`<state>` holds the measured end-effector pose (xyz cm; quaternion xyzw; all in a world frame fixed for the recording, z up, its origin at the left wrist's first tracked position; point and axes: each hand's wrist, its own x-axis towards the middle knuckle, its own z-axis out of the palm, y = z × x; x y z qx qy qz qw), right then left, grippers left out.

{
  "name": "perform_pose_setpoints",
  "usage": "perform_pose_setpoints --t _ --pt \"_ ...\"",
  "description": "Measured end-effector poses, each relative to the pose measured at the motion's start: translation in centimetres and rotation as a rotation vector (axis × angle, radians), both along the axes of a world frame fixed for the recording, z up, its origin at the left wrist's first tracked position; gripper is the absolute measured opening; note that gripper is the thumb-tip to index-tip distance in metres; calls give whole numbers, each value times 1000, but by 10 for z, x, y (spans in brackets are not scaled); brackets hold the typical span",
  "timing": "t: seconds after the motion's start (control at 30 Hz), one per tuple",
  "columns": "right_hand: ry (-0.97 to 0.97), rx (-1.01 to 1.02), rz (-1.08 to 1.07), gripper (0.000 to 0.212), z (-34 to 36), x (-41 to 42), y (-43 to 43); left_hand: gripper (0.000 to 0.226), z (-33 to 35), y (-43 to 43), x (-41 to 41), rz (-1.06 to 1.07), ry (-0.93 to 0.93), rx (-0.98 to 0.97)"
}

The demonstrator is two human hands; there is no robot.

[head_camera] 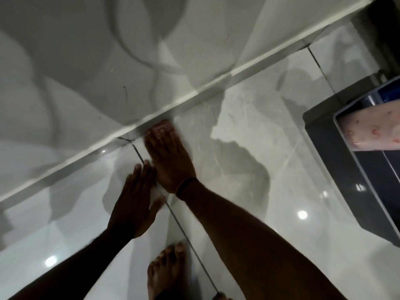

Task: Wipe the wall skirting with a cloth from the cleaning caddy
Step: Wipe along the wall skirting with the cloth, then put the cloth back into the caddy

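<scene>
Skirting (194, 95): pale glossy strip, seen running diagonally where wall (75, 61) meets floor (249, 131). Cloth (162, 125): small pinkish patch, blurred, pressed against the skirting under the right hand (168, 156), whose fingers are extended and laid together over it. Left hand (134, 198): laid flat on the floor tile, fingers spread open, nothing held. Bare foot (164, 271): noted at bottom edge.

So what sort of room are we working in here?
Probably a room in a home, likely a bedroom: glossy marble-look floor tiles, a pale skirting along a plain wall, and what looks like a bed with a patterned sheet at right.
</scene>
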<state>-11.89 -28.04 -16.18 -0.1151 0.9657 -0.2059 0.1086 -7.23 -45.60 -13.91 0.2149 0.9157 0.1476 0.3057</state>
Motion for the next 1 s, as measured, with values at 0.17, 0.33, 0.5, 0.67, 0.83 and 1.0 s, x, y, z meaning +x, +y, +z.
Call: perform_pose_setpoints --t 0.17,0.33,0.5,0.67,0.83,1.0 --pt "178 -40 441 69 -11 -12 38 97 4 -5 -4 -15 -11 -24" --pt "205 -38 139 76 3 1 75 103 16 -9 -15 -82 -16 -81" --pt "160 -81 -164 72 54 64 133 107 58 20 -27 -151 -7 -100" --pt "104 -64 -570 81 119 147 204 107 122 99 -26 -335 38 -29" --pt "135 7 -814 85 163 221 283 98 156 205 -8 -572 117 63" --pt "138 38 -1151 85 175 273 352 98 172 318 32 -855 143 209"
